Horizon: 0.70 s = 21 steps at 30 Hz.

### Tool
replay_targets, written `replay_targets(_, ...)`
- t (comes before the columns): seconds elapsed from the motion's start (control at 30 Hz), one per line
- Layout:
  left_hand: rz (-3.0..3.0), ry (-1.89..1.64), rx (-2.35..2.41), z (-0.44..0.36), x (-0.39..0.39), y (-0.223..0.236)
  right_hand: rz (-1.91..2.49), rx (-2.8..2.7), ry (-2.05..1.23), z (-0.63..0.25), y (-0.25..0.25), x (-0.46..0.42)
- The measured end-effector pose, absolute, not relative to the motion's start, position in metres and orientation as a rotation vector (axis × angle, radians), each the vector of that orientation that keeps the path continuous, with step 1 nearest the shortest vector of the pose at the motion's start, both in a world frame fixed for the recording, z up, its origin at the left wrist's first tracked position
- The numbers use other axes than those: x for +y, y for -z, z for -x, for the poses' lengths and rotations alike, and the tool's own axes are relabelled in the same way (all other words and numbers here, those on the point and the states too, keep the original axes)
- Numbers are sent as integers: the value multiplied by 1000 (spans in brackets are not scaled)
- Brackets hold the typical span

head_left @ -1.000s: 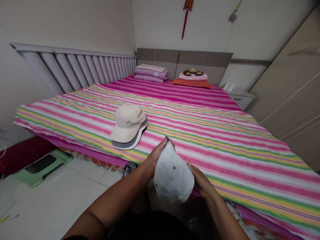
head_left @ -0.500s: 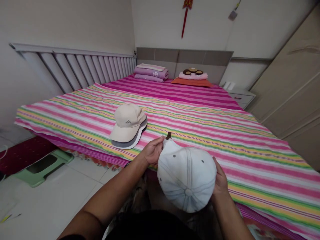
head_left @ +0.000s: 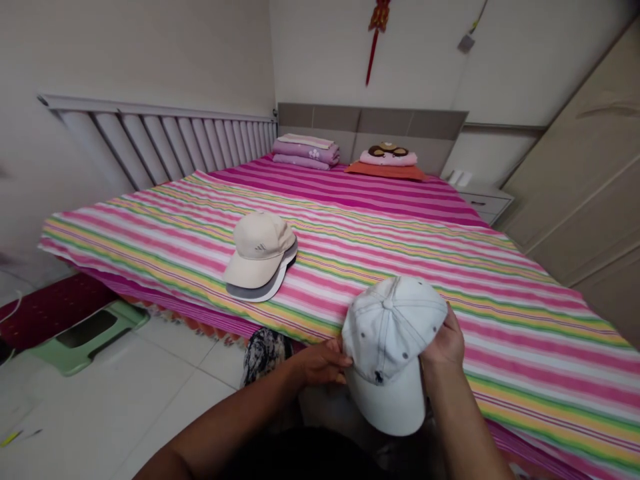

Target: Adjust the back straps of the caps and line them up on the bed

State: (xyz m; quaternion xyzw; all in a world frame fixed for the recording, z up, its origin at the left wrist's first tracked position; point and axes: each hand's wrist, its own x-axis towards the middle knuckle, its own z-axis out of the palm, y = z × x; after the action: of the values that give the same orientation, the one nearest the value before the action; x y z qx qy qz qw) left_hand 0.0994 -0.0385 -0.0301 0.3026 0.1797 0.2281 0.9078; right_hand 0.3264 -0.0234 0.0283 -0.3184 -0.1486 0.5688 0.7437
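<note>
A pale, nearly white baseball cap (head_left: 395, 333) with a small dark logo is held over the bed's near edge, its brim pointing down toward me. My left hand (head_left: 324, 363) grips its left side near the brim, thumb and fingers pinched on the edge. On the other side my right hand (head_left: 447, 340) holds the cap's right edge, some of its fingers hidden behind and inside the crown. To the left, a beige cap (head_left: 260, 243) with a dark logo rests on top of a stack of caps, whose grey and white brims (head_left: 260, 290) show beneath.
The bed wears a striped cover (head_left: 165, 220). Folded purple bedding (head_left: 305, 152) and a pink folded item (head_left: 387, 158) on an orange pillow lie by the headboard (head_left: 325, 120). A green stool (head_left: 90, 340) stands on the floor at left. A nightstand (head_left: 483, 200) is at far right.
The pale cap has been turned so its brim now faces me and its logo shows. My left hand has shifted from the back strap to the cap's left side, lower and nearer me.
</note>
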Motion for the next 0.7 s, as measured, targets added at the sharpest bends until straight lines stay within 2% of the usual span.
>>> replay_targets(0.4, -254, -905, 158, -88, -32, 1, 672, -207, -1264, -336, -17, -14)
replay_targets(0.7, -176, -854, 340, -86, -33, -8, 644, -213, -1377, -315, -25, -34)
